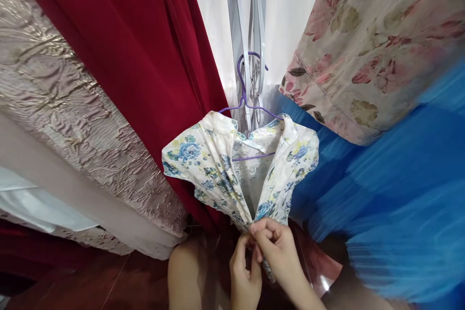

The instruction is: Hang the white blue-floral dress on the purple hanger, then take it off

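A white blouse with blue and yellow flowers hangs on a purple hanger. It has a collar and short cap sleeves, and its front is parted in a deep V. At the bottom of that V, my right hand pinches the front edge between thumb and fingers. Just below and to its left, my left hand is closed on the blouse's front too, fingertips touching the right hand's. Whatever fastener lies under the fingers is hidden, as is most of the lower part of the blouse.
Pale straps hang down behind the hanger hook. Dark red fabric and a textured pinkish cloth hang at left. To the right are a flower-printed beige cloth and blue tulle. A bare knee shows below, above reddish floor tiles.
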A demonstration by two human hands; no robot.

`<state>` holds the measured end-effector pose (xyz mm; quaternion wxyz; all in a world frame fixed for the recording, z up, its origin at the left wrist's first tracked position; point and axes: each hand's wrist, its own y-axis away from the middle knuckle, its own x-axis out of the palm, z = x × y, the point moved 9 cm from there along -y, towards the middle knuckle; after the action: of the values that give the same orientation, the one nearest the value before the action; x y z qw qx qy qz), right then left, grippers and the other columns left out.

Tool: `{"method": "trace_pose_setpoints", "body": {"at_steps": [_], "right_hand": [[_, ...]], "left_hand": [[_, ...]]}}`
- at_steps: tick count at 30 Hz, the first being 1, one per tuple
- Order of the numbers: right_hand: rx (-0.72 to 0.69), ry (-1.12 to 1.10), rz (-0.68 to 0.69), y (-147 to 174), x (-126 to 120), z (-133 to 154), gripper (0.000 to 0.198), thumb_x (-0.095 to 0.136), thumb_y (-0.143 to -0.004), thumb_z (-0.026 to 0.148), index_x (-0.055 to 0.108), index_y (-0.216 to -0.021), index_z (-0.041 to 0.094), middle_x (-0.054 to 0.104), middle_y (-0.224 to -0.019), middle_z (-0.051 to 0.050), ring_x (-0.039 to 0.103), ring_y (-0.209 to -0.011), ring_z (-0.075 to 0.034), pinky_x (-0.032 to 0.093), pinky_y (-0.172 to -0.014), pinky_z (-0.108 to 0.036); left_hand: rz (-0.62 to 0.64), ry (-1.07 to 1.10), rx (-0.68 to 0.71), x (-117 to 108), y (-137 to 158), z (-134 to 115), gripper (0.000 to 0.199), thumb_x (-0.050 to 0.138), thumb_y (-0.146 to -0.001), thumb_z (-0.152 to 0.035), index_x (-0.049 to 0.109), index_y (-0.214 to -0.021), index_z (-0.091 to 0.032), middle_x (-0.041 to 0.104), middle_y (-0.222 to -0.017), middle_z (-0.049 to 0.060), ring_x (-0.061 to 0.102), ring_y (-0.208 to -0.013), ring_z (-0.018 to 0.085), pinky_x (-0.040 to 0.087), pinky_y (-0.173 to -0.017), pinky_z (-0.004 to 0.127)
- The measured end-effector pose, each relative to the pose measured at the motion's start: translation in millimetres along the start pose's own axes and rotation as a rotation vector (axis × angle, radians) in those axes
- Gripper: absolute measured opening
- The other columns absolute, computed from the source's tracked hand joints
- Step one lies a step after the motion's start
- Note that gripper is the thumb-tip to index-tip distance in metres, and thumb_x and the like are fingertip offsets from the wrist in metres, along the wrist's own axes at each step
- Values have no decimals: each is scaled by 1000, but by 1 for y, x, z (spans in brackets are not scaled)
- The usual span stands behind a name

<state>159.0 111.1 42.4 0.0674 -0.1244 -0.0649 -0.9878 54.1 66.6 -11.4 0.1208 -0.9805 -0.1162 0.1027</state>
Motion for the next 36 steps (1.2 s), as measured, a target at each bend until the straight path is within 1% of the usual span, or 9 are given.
{"method": "trace_pose_setpoints", "body": {"at_steps": [5, 10, 17, 22, 25, 27, 30, 33, 36], "right_hand": [[-182, -9, -74, -28, 11, 78, 37, 67, -91, 47, 62, -71, 16, 53, -41, 4, 38, -37, -7, 32, -43, -20], [-320, -11, -123, -54, 11, 141, 30, 72, -87, 41, 67, -73, 15, 57, -42, 3, 40, -39, -8, 35, -44, -22], [-410, -7, -62, -79, 16, 191, 27, 70, -85, 35, 68, -66, 15, 56, -43, 3, 34, -38, -6, 26, -41, -22], [-387, -34, 26, -79, 26, 196, 26, 67, -84, 36, 69, -68, 16, 55, -42, 4, 32, -37, -6, 23, -40, -21], [-394, -24, 25, -70, 25, 195, 23, 69, -84, 37, 72, -76, 16, 55, -42, 5, 38, -37, -6, 28, -41, -21], [-411, -12, 29, -64, 24, 195, 23, 69, -85, 36, 70, -73, 17, 55, -41, 6, 41, -37, -6, 31, -42, -20], [-427, 26, 35, -57, 23, 197, 24, 68, -86, 35, 67, -70, 18, 54, -42, 6, 43, -38, -7, 34, -44, -20], [-440, 79, 40, -50, 22, 198, 24, 66, -89, 36, 66, -72, 18, 55, -43, 6, 45, -39, -7, 34, -44, -21], [-456, 105, 31, -47, 18, 197, 25, 65, -90, 37, 63, -72, 18, 53, -44, 6, 43, -39, -7, 33, -43, -21]], "left_hand": [[47, -94, 84, 3, 9, -13, 17, 51, -97, -29, 65, -96, -19, 66, -83, 6, 66, -78, 19, 54, -75, 25], [25, -148, 111, 13, 22, -8, 19, 45, -98, -28, 59, -87, -21, 61, -75, 4, 60, -70, 17, 49, -70, 24], [99, -214, 99, 21, 26, 13, 17, 44, -96, -23, 58, -86, -22, 64, -78, 4, 64, -73, 18, 50, -72, 25], [195, -263, 68, 13, 4, 8, 13, 48, -97, -22, 60, -91, -21, 67, -83, 4, 67, -77, 18, 53, -73, 25], [92, -283, 195, -11, -31, -40, 10, 52, -98, -22, 62, -99, -21, 67, -97, 6, 67, -95, 19, 54, -85, 28], [-33, -295, 371, -32, -60, -95, 10, 56, -96, -20, 63, -103, -21, 66, -104, 8, 64, -107, 21, 52, -95, 32], [-175, -312, 630, -53, -104, -181, 22, 54, -97, -17, 65, -116, -21, 67, -103, 7, 64, -97, 17, 52, -87, 29], [-77, -411, 641, -47, -150, -232, 29, 56, -98, -21, 63, -126, -22, 64, -76, -3, 59, -65, 9, 49, -66, 20], [35, -482, 688, -31, -166, -255, 14, 60, -97, -24, 68, -107, -20, 60, -67, -6, 56, -58, 8, 45, -61, 18]]}}
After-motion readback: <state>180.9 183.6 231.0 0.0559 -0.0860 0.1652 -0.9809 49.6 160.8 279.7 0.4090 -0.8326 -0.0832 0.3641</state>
